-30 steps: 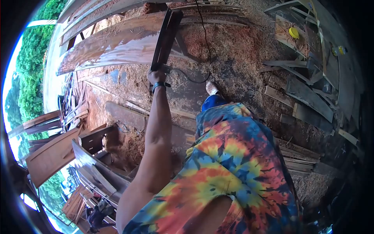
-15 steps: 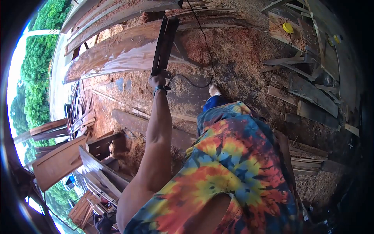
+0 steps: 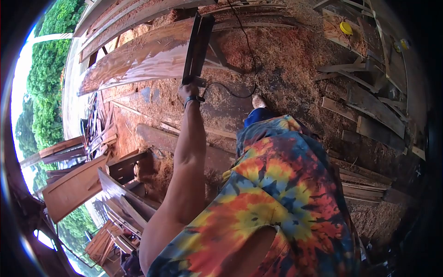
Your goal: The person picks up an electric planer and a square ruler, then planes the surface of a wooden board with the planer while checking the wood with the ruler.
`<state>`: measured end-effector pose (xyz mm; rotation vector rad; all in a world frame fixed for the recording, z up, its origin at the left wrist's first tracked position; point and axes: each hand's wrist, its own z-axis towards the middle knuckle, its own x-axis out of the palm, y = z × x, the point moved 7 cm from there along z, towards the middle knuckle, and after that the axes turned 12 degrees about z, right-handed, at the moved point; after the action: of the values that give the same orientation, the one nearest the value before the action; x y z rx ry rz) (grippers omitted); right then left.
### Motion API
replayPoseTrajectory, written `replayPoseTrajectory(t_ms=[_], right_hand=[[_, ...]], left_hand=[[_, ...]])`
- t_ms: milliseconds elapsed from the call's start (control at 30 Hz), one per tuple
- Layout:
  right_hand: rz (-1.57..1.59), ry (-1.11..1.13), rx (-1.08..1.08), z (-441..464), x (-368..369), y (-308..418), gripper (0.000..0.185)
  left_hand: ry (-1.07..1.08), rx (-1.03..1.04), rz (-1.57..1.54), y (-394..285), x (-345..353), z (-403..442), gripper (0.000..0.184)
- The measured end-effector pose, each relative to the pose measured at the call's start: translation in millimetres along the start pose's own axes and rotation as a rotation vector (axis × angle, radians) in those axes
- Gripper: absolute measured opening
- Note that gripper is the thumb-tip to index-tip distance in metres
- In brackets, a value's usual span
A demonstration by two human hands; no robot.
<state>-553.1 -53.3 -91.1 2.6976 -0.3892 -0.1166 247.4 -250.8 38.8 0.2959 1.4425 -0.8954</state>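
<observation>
My left hand [image 3: 188, 90], with a dark band at its wrist, is closed around the near end of a long, dark, channel-shaped object [image 3: 198, 48]. This object overlaps the end of a broad, pale-streaked plank [image 3: 138, 67]. A black cable [image 3: 230, 93] curves beside my left hand and runs away across the shavings-covered floor. Whether the cable joins the dark object cannot be made out. My right hand is not in view; the tie-dyed shirt [image 3: 272, 184] fills the lower middle.
Stacked boards [image 3: 364, 189] lie at the right, below scattered offcuts [image 3: 374, 108]. A yellow round item [image 3: 345, 28] rests on a board at the upper right. Panels [image 3: 76, 187] lean at the left. A dark-clothed person [image 3: 132, 264] is partly visible at the lower left.
The surroundings have shifted slightly in view. My left hand keeps its hold on the dark object, with little movement. The right forearm, partly seen beside the shirt half a second ago, is now hidden.
</observation>
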Motion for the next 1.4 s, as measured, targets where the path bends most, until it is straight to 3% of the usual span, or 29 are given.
replayPoseTrajectory(t_ms=[100,133,167,200,267,333,433,533,600,700,767,800,967,1000,1067,1133,1233,1400], right_hand=[[-0.02,0.014,0.006,1,5,7,0.026],[-0.032,0.019,0.006,2,7,9,0.025],[-0.041,0.022,0.005,4,8,14,0.025],[-0.051,0.028,0.001,4,11,20,0.025],[-0.077,0.039,-0.002,5,16,30,0.025],[-0.142,0.073,-0.052,10,19,37,0.025],[-0.445,0.135,-0.319,20,15,42,0.029],[-0.632,0.159,-0.508,4,33,44,0.031],[-0.546,0.11,-0.422,1,46,43,0.031],[-0.263,-0.038,-0.127,-15,79,35,0.031],[-0.087,-0.11,-0.016,-19,103,20,0.031],[-0.09,-0.093,0.001,-20,117,15,0.028],[-0.025,-0.037,0.028,-23,194,-16,0.028],[-0.054,-0.044,0.021,-25,208,-21,0.028],[-0.11,-0.06,0.01,-22,227,-28,0.029],[-0.119,-0.049,-0.008,-25,250,-38,0.03],[-0.061,-0.045,-0.035,-58,284,-25,0.028],[-0.117,-0.089,-0.017,-76,299,-24,0.029]], left_hand=[[-0.019,0.03,0.208,13,19,8,0.032],[-0.017,0.022,0.205,9,14,6,0.034],[0.053,-0.053,-0.056,10,14,1,0.033],[0.018,-0.098,-0.014,-3,1,-6,0.031],[-0.044,-0.023,0.152,-4,-4,-5,0.025],[-0.085,0.229,0.388,-3,15,-1,0.02],[0.001,-0.09,-0.233,-29,-24,-22,0.017],[0.018,-0.011,-0.244,-31,-25,-22,0.016],[0.005,0.066,-0.229,-28,-23,-20,0.016],[0.006,0.197,-0.258,-26,-22,-18,0.016],[-0.008,0.183,-0.385,-13,-20,-18,0.011],[-0.082,0.272,-0.208,-17,-38,-22,0.01],[0.093,-0.064,-0.627,71,-41,14,0.016],[0.026,0.014,-0.705,94,-40,27,0.016],[-0.112,0.211,-0.29,132,-57,54,0.014],[0.01,0.008,-0.361,166,-60,83,0.017],[-0.181,0.092,-0.437,174,-82,124,0.018],[-0.203,0.095,-0.192,204,-69,173,0.016]])
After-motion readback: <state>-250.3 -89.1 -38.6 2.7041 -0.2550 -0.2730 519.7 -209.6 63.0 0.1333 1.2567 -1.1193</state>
